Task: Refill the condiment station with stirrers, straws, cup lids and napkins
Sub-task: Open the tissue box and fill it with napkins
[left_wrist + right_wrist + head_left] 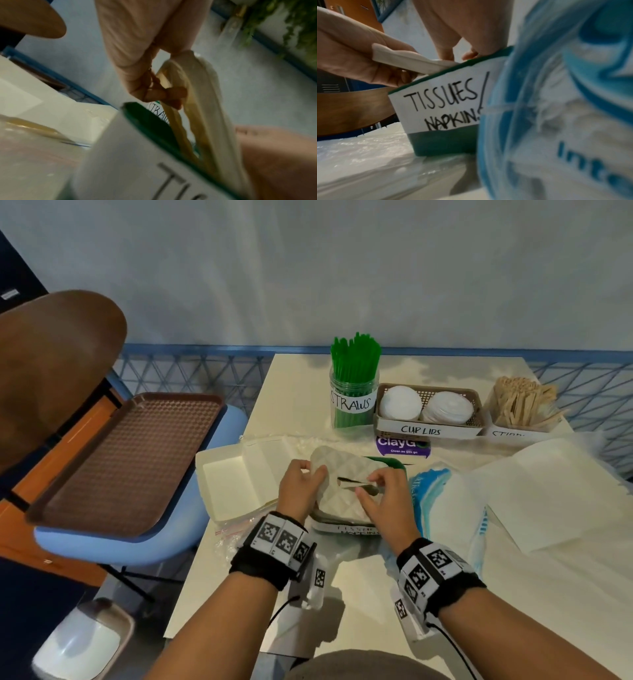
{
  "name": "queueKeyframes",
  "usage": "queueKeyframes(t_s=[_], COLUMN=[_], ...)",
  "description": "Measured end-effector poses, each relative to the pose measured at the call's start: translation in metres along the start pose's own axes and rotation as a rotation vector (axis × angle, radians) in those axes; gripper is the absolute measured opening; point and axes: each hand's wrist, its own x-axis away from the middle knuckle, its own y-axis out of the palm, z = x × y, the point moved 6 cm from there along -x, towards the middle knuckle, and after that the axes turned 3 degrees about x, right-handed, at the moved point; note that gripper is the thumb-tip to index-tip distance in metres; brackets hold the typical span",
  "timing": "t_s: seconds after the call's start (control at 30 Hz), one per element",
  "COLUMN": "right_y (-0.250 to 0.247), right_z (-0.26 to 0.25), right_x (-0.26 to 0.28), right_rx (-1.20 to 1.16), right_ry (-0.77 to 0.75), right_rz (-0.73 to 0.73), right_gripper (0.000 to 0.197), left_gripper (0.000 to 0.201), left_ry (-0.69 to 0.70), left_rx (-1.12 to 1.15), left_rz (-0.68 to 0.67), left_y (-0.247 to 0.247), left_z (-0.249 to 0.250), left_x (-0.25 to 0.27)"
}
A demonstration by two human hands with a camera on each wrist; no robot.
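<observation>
Table (308, 405) is bearing a green box (443, 142) labelled "TISSUES/NAPKIN"; white quilted napkins (346, 474) are lying on its top. Left hand (298, 484) is pinching their left edge, while right hand (383, 491) is curling its fingers (371, 478) onto them.

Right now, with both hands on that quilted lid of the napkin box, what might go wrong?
1. The left hand grips the white quilted lid by its edge while it sits tilted on the green tissue box; it may slip off.
2. The right hand pinches tissue at the lid's slot and could tear it.
</observation>
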Motion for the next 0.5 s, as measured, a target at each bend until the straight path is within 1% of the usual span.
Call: queueKeyframes(t_s=[0.03, 0.1, 0.13, 0.2, 0.27, 0.3, 0.37, 0.43, 0.5], right_y=[-0.007, -0.017, -0.019, -0.021, -0.024, -0.027, -0.041, -0.066, -0.097], right_z=[0.002, 0.004, 0.005, 0.008, 0.013, 0.014, 0.012, 0.011, 0.021], right_x=[-0.001, -0.004, -0.005, -0.007, -0.006, -0.005, -0.003, -0.001, 0.004], right_rx=[0.035, 0.057, 0.044, -0.004, -0.121, -0.202, -0.310, -0.312, -0.280], right_ry=[0.002, 0.006, 0.017, 0.082, 0.176, 0.212, 0.234, 0.230, 0.257], right_rz=[0.051, 0.116, 0.109, 0.044, -0.027, -0.042, -0.004, 0.097, 0.192], right_gripper=[0.025, 0.031, 0.034, 0.040, 0.042, 0.041, 0.039, 0.040, 0.041], left_gripper=[0.023, 0.019, 0.017, 0.015, 0.013, 0.012, 0.010, 0.011, 0.008], left_ry=[-0.003, 0.051, 0.101, 0.219, 0.288, 0.291, 0.248, 0.213, 0.212], left_rx=[0.018, 0.006, -0.013, -0.052, -0.047, -0.018, 0.096, 0.177, 0.175], left_rz=[0.000, 0.007, 0.012, 0.026, 0.044, 0.047, 0.018, -0.026, -0.072], left_y=[0.001, 0.002, 0.004, 0.006, 0.005, 0.005, 0.008, 0.019, 0.039], left_z=[0.006, 0.023, 0.032, 0.056, 0.076, 0.082, 0.091, 0.095, 0.095], left_x=[0.000, 0.003, 0.005, 0.014, 0.020, 0.021, 0.024, 0.031, 0.044])
